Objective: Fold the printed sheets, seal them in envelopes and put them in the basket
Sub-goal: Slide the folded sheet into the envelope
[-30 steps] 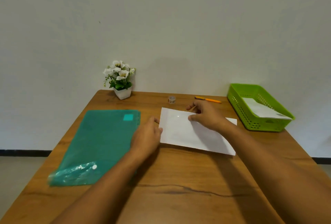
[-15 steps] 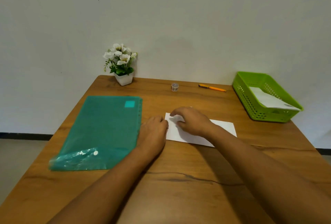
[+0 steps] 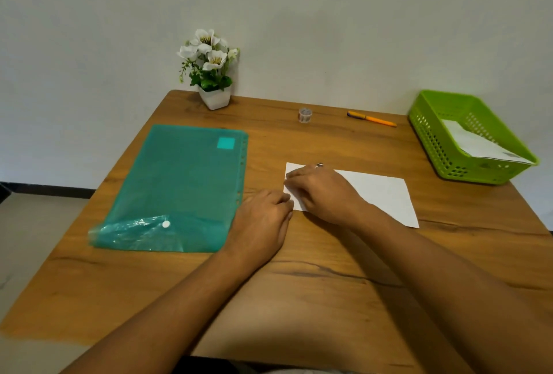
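Observation:
A white folded sheet (image 3: 380,194) lies flat on the wooden table (image 3: 299,290), right of centre. My right hand (image 3: 323,194) presses down on its left part, fingers together and pointing left along the left edge. Beside it, my left hand (image 3: 263,218) has curled fingers whose tips touch the sheet's near-left corner. The green plastic basket (image 3: 425,140) stands at the far right and holds a white envelope (image 3: 478,144).
A teal plastic folder (image 3: 182,185) lies on the left half of the table. Along the back edge stand a white pot of flowers (image 3: 214,98), a small round tape roll (image 3: 305,115) and an orange pen (image 3: 372,118). A plain wall rises behind.
The sheet went from a larger open shape to a narrower folded strip. My right hand dropped from the far edge and slid left along the fold; my left hand stayed at the left corner.

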The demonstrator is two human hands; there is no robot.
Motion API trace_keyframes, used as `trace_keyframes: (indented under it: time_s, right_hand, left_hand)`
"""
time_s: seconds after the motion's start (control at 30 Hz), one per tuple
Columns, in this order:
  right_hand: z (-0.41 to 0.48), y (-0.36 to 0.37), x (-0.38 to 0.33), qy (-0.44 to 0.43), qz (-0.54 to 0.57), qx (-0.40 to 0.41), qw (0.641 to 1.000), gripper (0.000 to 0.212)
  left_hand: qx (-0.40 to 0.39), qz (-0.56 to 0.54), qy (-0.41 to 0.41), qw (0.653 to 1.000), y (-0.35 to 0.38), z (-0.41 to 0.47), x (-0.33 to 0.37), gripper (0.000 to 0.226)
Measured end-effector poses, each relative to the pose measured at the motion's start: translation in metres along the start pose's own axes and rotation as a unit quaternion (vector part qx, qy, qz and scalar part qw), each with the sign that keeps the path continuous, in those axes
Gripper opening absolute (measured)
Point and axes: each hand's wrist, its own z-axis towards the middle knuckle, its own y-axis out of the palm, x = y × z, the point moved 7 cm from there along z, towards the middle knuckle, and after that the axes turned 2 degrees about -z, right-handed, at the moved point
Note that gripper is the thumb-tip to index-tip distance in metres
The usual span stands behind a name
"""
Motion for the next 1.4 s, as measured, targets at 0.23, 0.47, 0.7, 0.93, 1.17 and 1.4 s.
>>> trace_keyframes:
  time_s: [0.23,0.47,0.7,0.93,1.17,1.4]
  right_hand:
    - [-0.016,-0.005,-0.018,-0.049,0.014,0.02,0.999,0.031]
    - [0.011,-0.007,0.013,-0.006,-0.044,0.048,0.998,0.032]
    - [0.016,-0.012,0.004,-0.009,-0.039,0.019,0.999,0.032]
    - [-0.008,-0.014,-0.018,-0.066,-0.018,0.018,0.998,0.028]
    - [0.016,-0.009,0.008,0.003,-0.047,0.037,0.998,0.032]
    - [0.019,-0.005,0.003,0.018,-0.07,-0.002,0.997,0.036]
  left_hand:
    - [0.0,-0.031,-0.014,0.999,-0.002,-0.003,0.0,0.023]
    - [-0.001,-0.034,-0.018,0.999,-0.006,-0.002,0.001,0.02]
    - [-0.009,-0.035,-0.029,0.999,-0.005,-0.002,0.0,0.02]
    - [-0.016,-0.032,-0.031,0.999,-0.006,-0.001,0.001,0.023]
    - [0.0,-0.035,-0.026,0.999,-0.006,-0.001,0.001,0.019]
    - [-0.004,-0.028,-0.028,0.999,-0.006,-0.002,0.002,0.021]
